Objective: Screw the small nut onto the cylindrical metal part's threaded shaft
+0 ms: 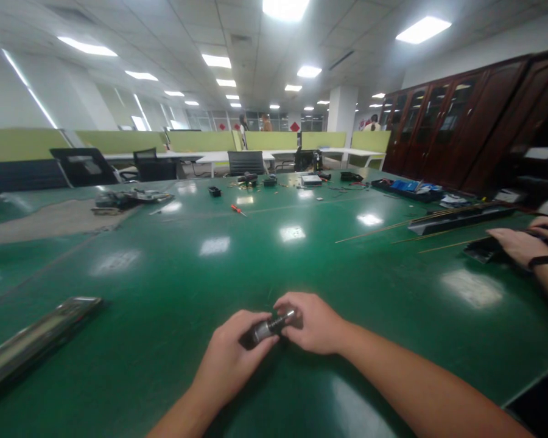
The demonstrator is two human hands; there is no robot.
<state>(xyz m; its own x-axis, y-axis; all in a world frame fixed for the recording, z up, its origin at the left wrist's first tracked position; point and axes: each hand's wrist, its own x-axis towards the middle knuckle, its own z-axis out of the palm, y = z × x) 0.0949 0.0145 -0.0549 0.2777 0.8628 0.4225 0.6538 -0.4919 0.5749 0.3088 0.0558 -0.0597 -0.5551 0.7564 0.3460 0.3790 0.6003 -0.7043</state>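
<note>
Just above the green tabletop, close to me, both hands meet on a small dark cylinder (pixel 265 329) with a grey band and a shiny end; it could be a small flashlight, but the blur hides its kind. My left hand (pixel 234 347) is wrapped round its left end, thumb and fingers closed. At the shiny right end, my right hand (pixel 311 322) pinches with thumb and fingertips. The cylinder is tilted, its right end slightly higher. Its left end is partly hidden in my left palm.
A long metal-edged bar (pixel 36 340) lies at the left. Another person's hands (pixel 520 246) hold a black part at the right edge, near thin rods (pixel 383 232). An orange screwdriver (pixel 237 210) lies farther back, as do a tool tray (pixel 408 188) and a scrap pile (pixel 128 199).
</note>
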